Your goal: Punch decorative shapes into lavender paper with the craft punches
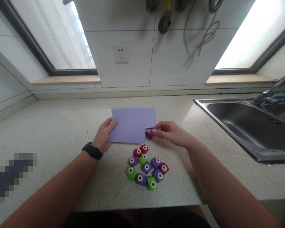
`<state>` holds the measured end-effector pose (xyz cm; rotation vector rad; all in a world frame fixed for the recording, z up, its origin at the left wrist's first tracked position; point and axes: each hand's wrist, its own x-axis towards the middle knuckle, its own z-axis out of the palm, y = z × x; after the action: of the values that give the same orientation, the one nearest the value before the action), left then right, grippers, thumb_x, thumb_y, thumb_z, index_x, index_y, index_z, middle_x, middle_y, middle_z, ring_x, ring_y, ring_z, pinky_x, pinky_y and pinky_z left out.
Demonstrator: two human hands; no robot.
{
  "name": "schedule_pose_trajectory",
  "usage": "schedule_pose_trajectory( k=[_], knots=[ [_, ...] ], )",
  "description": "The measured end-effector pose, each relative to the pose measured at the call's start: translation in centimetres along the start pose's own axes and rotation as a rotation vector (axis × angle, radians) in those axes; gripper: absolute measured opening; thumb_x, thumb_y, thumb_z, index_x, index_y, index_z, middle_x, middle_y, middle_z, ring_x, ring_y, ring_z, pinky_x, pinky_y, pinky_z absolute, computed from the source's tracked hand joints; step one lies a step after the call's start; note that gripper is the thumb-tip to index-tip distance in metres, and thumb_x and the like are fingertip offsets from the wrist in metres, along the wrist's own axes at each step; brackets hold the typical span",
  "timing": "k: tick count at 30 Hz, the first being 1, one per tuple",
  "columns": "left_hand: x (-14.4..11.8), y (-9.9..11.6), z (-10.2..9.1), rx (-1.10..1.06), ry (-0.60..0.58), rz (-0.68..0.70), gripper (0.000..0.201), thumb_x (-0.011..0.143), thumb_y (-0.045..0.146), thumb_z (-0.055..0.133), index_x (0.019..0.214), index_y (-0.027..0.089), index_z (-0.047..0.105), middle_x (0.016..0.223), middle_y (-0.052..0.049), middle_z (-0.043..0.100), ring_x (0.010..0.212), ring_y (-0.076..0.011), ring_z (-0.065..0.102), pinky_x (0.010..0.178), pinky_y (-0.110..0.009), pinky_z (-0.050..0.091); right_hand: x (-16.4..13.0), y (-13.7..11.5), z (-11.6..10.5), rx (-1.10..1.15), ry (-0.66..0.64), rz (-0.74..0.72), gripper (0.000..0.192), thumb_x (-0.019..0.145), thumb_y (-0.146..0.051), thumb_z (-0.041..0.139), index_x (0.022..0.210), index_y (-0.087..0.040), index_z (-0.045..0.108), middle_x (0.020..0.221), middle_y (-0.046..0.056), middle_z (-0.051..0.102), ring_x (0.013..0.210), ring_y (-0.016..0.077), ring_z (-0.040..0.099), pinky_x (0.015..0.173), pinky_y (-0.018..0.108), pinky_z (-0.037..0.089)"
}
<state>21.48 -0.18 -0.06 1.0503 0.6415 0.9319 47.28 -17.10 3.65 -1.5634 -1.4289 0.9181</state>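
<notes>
While both of my bare forearms reach forward from the bottom edge, the nearest things on the speckled pale stone countertop [49, 133] are a loose cluster of small craft punches [147, 167], purple, green and red, each with a white round button on top, lying between my arms and close to the counter's front edge. On my left wrist sits a black watch [92, 150].

Just beyond the cluster, my left hand [104, 136] grips the left edge of a lavender sheet of paper [130, 125], thumb on top and fingers curled beneath. The sheet is lifted slightly off the counter, with a row of small holes along its far edge. My right hand [172, 133] is closed in a pinch on a small purple and red punch [150, 133], held against the paper's lower right edge.

Farther right, a stainless steel sink [251, 126] is set into the counter, and a chrome tap [273, 88] leans over it. At the back, a white tiled wall [133, 66] carries a power socket [120, 54]. Cords and fittings hang from above. Bright windows [61, 38] stand on either side of it, above tan sills.
</notes>
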Motion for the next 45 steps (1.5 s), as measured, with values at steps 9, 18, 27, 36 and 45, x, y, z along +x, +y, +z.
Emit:
schedule_pose_trajectory(
  k=[9,18,27,36,45],
  knots=[
    [0.1,0.0,0.0,-0.011,0.005,0.006,0.045,0.077,0.031,0.085,0.116,0.018,0.067,0.106,-0.007,0.077,0.084,-0.0193,0.073,0.084,-0.037,0.061,-0.5,-0.8,-0.3,-0.305,-0.146,0.056,0.029,0.090,-0.048,0.070,0.096,-0.019,0.073,0.088,0.005,0.075,0.078,0.0195,0.064,0.068,0.032,0.046],
    [0.1,0.0,0.1,-0.031,-0.015,0.001,0.042,0.077,0.029,0.085,0.113,0.017,0.068,0.103,-0.007,0.078,0.081,-0.0184,0.072,0.081,-0.035,0.061,-0.4,-1.2,-0.1,-0.505,-0.162,0.058,0.033,0.091,-0.052,0.067,0.087,-0.020,0.072,0.081,0.005,0.072,0.072,0.0188,0.060,0.063,0.032,0.041],
    [0.0,0.2,0.2,0.005,0.015,0.002,0.044,0.073,0.031,0.087,0.111,0.017,0.068,0.102,-0.007,0.078,0.083,-0.0196,0.073,0.081,-0.036,0.060,-0.5,-1.2,0.3,-0.543,-0.187,-0.023,0.028,0.091,-0.048,0.069,0.095,-0.021,0.075,0.090,0.006,0.074,0.079,0.0200,0.063,0.070,0.032,0.044],
    [0.2,-0.2,-0.2,0.004,-0.013,-0.002,0.042,0.077,0.031,0.085,0.114,0.018,0.069,0.102,-0.007,0.078,0.083,-0.0196,0.073,0.082,-0.036,0.061,-0.6,-1.3,0.4,-0.571,-0.194,-0.028,0.027,0.092,-0.047,0.068,0.094,-0.020,0.072,0.091,0.007,0.074,0.079,0.0203,0.063,0.070,0.032,0.044],
    [0.2,-0.3,-0.3,0.030,-0.019,0.002,0.042,0.076,0.032,0.086,0.112,0.019,0.069,0.100,-0.006,0.079,0.080,-0.0200,0.074,0.079,-0.036,0.062,-0.5,-1.0,0.3,-0.601,-0.204,-0.059,0.029,0.093,-0.048,0.066,0.096,-0.020,0.073,0.093,0.007,0.074,0.081,0.0211,0.063,0.073,0.033,0.045]
  ],
)
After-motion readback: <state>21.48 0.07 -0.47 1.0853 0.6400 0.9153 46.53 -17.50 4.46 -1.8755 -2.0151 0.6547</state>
